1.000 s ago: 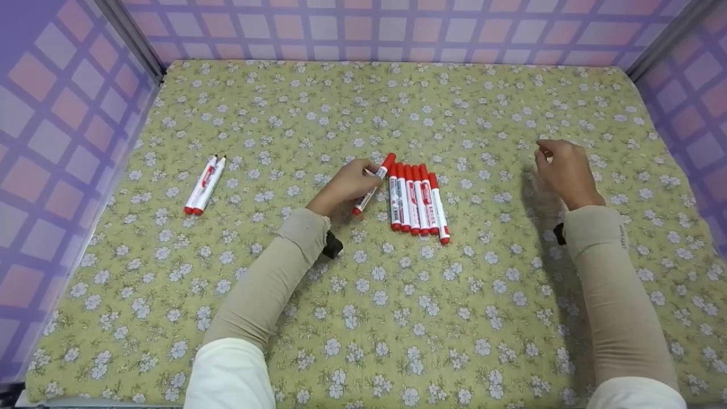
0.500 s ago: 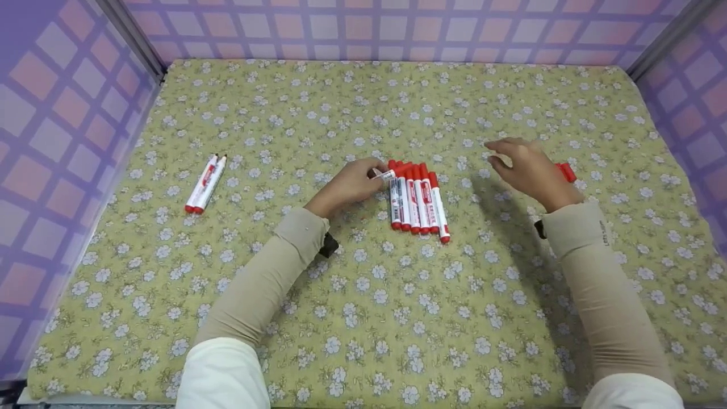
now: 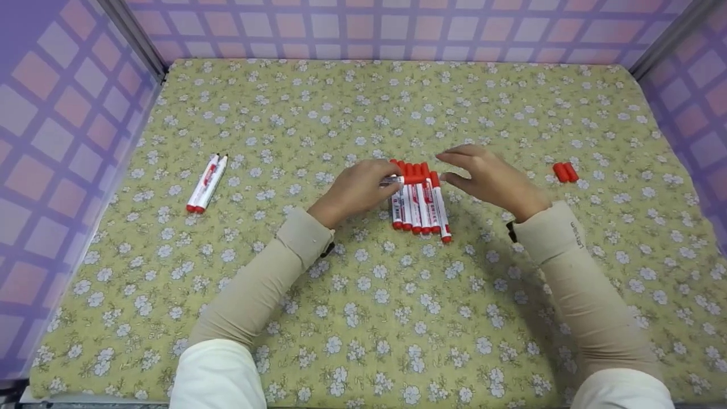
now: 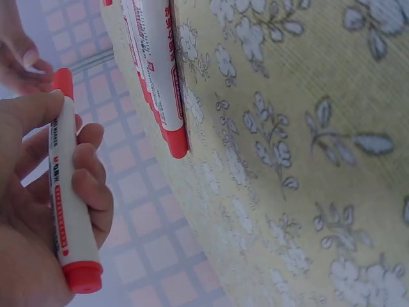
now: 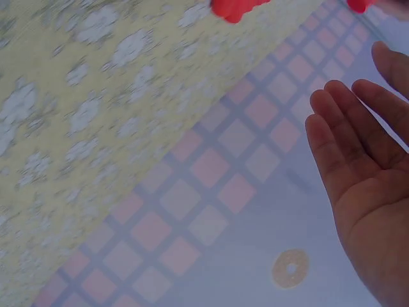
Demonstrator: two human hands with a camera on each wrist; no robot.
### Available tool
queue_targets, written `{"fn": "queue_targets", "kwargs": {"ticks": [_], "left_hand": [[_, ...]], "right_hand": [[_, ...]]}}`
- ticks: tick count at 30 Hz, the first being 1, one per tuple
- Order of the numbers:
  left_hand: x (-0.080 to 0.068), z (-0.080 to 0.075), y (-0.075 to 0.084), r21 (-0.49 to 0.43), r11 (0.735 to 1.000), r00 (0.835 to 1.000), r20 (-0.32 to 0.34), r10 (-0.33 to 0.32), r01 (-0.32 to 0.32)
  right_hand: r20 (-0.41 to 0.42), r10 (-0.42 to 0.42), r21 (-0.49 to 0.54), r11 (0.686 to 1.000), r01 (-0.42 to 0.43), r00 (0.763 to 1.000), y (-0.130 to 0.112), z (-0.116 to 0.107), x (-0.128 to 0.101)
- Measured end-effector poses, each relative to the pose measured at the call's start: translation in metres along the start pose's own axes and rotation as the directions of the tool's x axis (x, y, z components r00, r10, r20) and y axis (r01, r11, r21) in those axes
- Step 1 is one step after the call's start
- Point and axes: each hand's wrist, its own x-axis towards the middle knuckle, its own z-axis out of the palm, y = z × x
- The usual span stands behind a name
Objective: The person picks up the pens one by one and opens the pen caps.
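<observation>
My left hand (image 3: 362, 190) grips a white marker (image 4: 66, 179) with its red cap (image 3: 414, 179) on, the cap pointing right toward my other hand. In the left wrist view the fingers wrap round its barrel. Under and beside it a row of several capped markers (image 3: 421, 213) lies side by side on the cloth. My right hand (image 3: 483, 176) hovers just right of that row, thumb and fingers apart, holding nothing. In the right wrist view its palm (image 5: 374, 198) shows bare with extended fingers.
Two uncapped white markers (image 3: 207, 183) lie together at the left. A pair of loose red caps (image 3: 565, 172) lies at the right. The flowered cloth (image 3: 363, 318) covers the table, with checked panels (image 3: 363, 28) behind and at both sides.
My right hand has moved left from beside the two red caps, uncovering them, toward my left hand. My left hand has turned its marker from slanted to nearly level, over the row.
</observation>
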Motion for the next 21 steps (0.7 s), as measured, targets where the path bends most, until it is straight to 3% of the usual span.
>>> {"fn": "queue_targets", "kwargs": {"ticks": [4, 10, 21], "left_hand": [[-0.003, 0.0, 0.004, 0.079, 0.994, 0.996, -0.044, 0.082, -0.079], [-0.007, 0.0, 0.007, 0.186, 0.963, 0.972, -0.096, 0.215, -0.195], [-0.012, -0.002, 0.008, 0.253, 0.937, 0.954, -0.116, 0.277, -0.241]], "right_hand": [[0.021, -0.043, 0.005, 0.999, 0.043, 0.999, -0.014, 0.003, 0.007], [0.04, -0.102, -0.001, 0.995, 0.102, 0.994, -0.028, 0.011, 0.016], [0.022, -0.134, -0.061, 0.989, 0.135, 0.991, -0.044, 0.02, 0.023]]}}
